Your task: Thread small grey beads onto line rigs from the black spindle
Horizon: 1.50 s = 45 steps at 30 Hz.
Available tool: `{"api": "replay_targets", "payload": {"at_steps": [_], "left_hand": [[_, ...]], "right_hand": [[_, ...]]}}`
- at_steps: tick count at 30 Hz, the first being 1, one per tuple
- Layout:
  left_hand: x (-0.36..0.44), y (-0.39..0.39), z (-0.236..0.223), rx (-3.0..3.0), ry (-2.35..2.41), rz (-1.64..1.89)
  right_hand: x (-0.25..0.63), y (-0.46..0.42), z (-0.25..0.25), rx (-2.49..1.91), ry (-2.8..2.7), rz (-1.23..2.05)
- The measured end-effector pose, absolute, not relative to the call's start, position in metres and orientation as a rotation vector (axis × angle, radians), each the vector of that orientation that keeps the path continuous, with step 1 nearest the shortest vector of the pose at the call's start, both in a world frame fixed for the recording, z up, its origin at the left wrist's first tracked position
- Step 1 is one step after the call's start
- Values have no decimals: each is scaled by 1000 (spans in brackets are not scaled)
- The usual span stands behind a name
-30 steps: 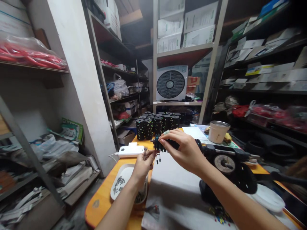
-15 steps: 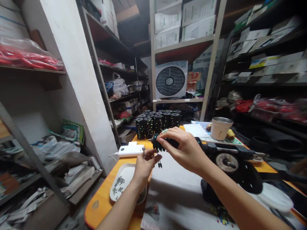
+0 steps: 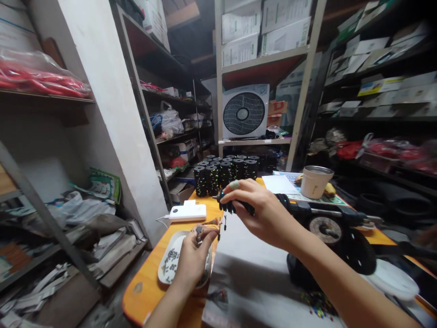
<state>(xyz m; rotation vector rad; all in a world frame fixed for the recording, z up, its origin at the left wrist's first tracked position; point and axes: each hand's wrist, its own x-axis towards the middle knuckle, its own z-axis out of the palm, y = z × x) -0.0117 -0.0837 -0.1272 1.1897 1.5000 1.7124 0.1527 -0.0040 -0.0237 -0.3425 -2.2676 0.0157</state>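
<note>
Item: one black ridged spool (image 3: 229, 208), carried crosswise on the shaft of a dark machine (image 3: 300, 208), raised above the white sheet (image 3: 252, 259) on the desk (image 3: 136, 310). It is judged light and stiff, its surface perhaps slick; best taken across the body between thumb and fingers, with the ridges spared hard pressure.

Right hand (image 3: 264, 209): part-curled, the spool held between thumb and fingers from above.

Small dark pieces (image 3: 225, 227): seen below the spool, on what look like thin strands; judged very light, limp in the strand and easily snagged, best pinched at the piece itself.

Left hand (image 3: 194, 255): thumb and forefinger brought nearly together, with one such piece at the tips; whether it is gripped cannot be told.

Surroundings: white tray (image 3: 177, 239) of little grey parts (image 3: 170, 262), beneath and beside the left hand; white plastic box (image 3: 187, 212), beyond it; upright black spools (image 3: 225, 171), grouped at the far end; cup (image 3: 314, 182), far right.
</note>
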Motion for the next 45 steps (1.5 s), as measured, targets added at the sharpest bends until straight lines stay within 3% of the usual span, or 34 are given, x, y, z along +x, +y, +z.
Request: {"api": "replay_targets", "payload": {"at_steps": [10, 18, 25, 31, 45], "left_hand": [[-14, -103, -132, 1246, 1485, 1644], [-29, -119, -140, 1177, 1573, 1776], [-38, -164, -143, 1443, 1645, 1784], [-49, -186, -152, 1701, 1832, 1354], [-25, -157, -141, 1787, 1885, 841]], "right_hand": [[150, -6, -33, -199, -2461, -546], [167, -34, -56, -19, -2561, -649], [166, -69, -98, 76, -2815, -499], [162, -77, -110, -21, -2834, -371], [176, -78, -87, -232, -2648, 708]]}}
